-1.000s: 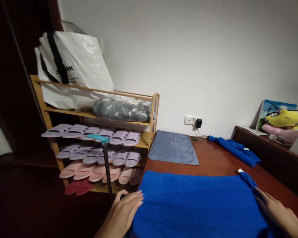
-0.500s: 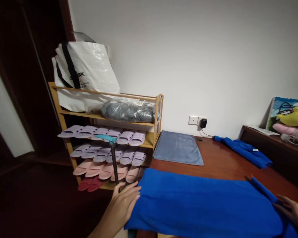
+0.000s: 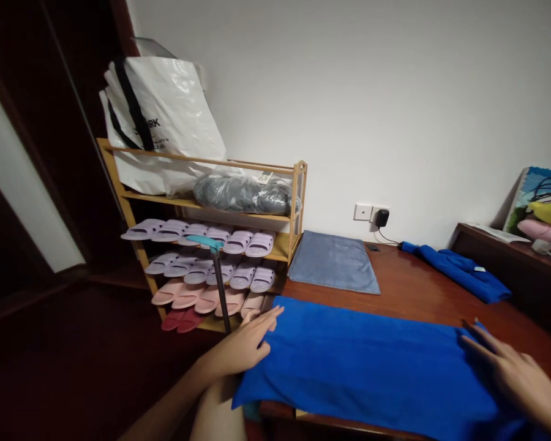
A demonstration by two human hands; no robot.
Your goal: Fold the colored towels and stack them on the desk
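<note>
Surface (image 3: 417, 278) standing R of rack (image 3: 296, 193) nr wht wall (image 3: 340, 92), blue cloth (image 3: 371, 361) lying w/ long axis pointing away from rack, L hand (image 3: 248, 343) & R hand (image 3: 517, 370) resting wide on it

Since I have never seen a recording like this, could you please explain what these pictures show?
There is no machine here: you see a person's bare left hand and right hand. Every picture comes from one camera worn on that person's head, looking forward and down. On the reddish-brown table a blue cloth lies spread in front, with a folded grey-blue cloth beyond it and bundled blue fabric further right. The hands are at opposite ends of the blue cloth, fingers extended; no firm grip is visible. To the left stands a rack of slippers.
</note>
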